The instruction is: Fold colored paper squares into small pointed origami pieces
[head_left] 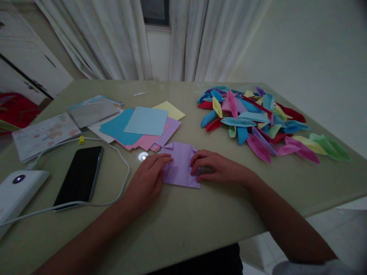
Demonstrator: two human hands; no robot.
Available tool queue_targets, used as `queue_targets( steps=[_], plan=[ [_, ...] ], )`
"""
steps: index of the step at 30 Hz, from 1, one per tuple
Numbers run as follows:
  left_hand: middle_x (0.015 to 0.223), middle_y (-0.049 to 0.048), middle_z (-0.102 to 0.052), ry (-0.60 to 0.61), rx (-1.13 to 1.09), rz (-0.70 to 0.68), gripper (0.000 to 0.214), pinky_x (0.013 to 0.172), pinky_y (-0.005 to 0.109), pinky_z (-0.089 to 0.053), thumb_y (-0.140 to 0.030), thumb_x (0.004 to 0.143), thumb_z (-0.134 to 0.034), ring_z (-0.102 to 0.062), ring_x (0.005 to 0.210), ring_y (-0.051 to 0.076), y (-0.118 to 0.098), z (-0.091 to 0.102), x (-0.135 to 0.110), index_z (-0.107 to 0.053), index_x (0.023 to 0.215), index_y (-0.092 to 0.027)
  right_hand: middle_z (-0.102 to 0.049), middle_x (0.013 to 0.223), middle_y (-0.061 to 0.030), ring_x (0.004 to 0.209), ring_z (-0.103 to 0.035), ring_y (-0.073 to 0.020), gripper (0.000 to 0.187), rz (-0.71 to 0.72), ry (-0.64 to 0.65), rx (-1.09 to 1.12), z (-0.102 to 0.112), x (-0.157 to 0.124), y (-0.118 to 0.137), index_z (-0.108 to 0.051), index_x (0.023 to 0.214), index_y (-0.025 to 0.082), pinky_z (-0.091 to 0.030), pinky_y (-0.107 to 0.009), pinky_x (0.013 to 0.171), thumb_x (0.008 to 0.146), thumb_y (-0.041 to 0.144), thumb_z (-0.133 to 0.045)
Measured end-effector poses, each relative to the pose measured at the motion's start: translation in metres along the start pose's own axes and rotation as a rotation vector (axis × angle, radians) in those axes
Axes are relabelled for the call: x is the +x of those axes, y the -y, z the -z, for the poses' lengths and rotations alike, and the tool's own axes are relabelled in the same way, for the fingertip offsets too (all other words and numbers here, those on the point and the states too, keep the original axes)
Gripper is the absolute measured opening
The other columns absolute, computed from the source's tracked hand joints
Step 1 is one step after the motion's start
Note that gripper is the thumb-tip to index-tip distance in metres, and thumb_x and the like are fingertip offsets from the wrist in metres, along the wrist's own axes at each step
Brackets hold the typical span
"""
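Observation:
A purple sheet of origami paper (180, 164) lies on the table before me, with folds along its left and right sides and small folded corners at the top. My left hand (147, 173) has its fingertips on the sheet's left edge, fingers close together, thumb partly hidden. At the right edge, my right hand (212, 166) curls its fingers and thumb onto the folded flap. Just beyond the purple sheet sits a loose stack of coloured square papers, a light blue sheet (146, 121) on top.
Folded paper pieces (243, 114) in many colours are heaped at the back right of the table (183, 229). To the left lie a black phone (80, 173), a white power bank (21, 194), a white cable (126, 168) looping near my left forearm, and a floral-patterned packet (47, 133).

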State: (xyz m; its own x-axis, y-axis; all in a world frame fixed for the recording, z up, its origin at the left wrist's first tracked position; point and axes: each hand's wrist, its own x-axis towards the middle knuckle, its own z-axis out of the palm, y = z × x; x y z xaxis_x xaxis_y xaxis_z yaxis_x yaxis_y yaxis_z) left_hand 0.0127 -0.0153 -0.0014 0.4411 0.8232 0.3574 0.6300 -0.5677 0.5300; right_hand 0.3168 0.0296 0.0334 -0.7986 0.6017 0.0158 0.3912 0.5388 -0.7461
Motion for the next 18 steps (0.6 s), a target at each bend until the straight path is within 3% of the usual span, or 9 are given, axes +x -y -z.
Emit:
queue_targets(
  steps=[3,6,9,12,15,18],
  plan=[
    [0.156,0.0137,-0.065,-0.017,0.114,0.011,0.068,0.12,0.058,-0.049,0.009,0.089,-0.038,-0.059,0.145,0.031,0.017,0.0,0.002,-0.063,0.147,-0.018,-0.075,0.132,-0.0085,0.127,-0.068,-0.0244,0.017,0.009,-0.003,-0.035,0.005,-0.004,-0.003,-0.084,0.113,0.026,-0.05,-0.041,0.115,0.103,0.019,-0.073],
    [0.15,0.0141,-0.071,0.049,0.155,-0.017,0.064,0.12,0.059,-0.05,0.006,0.093,-0.04,-0.063,0.141,0.033,0.026,-0.001,0.004,-0.066,0.146,-0.018,-0.076,0.138,-0.0099,0.132,-0.068,-0.0274,0.022,-0.01,-0.047,-0.073,0.01,-0.008,-0.006,-0.083,0.121,0.026,-0.049,-0.046,0.119,0.099,0.027,-0.08],
    [0.14,0.0153,-0.075,0.049,0.19,0.01,0.05,0.112,0.059,-0.055,-0.003,0.1,-0.046,-0.068,0.132,0.035,0.025,-0.002,0.004,-0.071,0.14,-0.019,-0.073,0.146,-0.011,0.137,-0.066,-0.0299,0.044,-0.018,-0.056,-0.058,0.013,-0.011,-0.009,-0.08,0.13,0.027,-0.048,-0.048,0.12,0.088,0.032,-0.092],
    [0.137,0.0165,-0.073,0.05,0.174,0.009,0.042,0.109,0.058,-0.058,-0.009,0.101,-0.05,-0.069,0.128,0.035,0.023,-0.002,0.002,-0.074,0.134,-0.019,-0.073,0.145,-0.0104,0.137,-0.066,-0.0268,0.032,0.0,-0.054,-0.056,0.013,-0.01,-0.011,-0.079,0.129,0.027,-0.05,-0.046,0.118,0.097,0.021,-0.079],
    [0.146,0.0176,-0.068,0.064,0.161,-0.014,0.048,0.112,0.058,-0.057,-0.005,0.096,-0.047,-0.066,0.134,0.035,0.023,-0.002,0.001,-0.072,0.135,-0.017,-0.074,0.137,-0.0114,0.132,-0.068,-0.0248,0.021,0.011,-0.094,-0.081,0.009,-0.007,-0.012,-0.079,0.123,0.024,-0.051,-0.045,0.115,0.106,0.021,-0.067],
    [0.155,0.0181,-0.064,0.064,0.176,-0.048,0.049,0.117,0.062,-0.053,-0.004,0.094,-0.049,-0.062,0.142,0.037,0.022,-0.001,0.0,-0.07,0.137,-0.016,-0.074,0.132,-0.0124,0.127,-0.068,-0.0261,0.024,0.027,-0.133,-0.11,0.004,-0.004,-0.012,-0.074,0.129,0.023,-0.052,-0.046,0.113,0.106,0.023,-0.067]
  ],
)
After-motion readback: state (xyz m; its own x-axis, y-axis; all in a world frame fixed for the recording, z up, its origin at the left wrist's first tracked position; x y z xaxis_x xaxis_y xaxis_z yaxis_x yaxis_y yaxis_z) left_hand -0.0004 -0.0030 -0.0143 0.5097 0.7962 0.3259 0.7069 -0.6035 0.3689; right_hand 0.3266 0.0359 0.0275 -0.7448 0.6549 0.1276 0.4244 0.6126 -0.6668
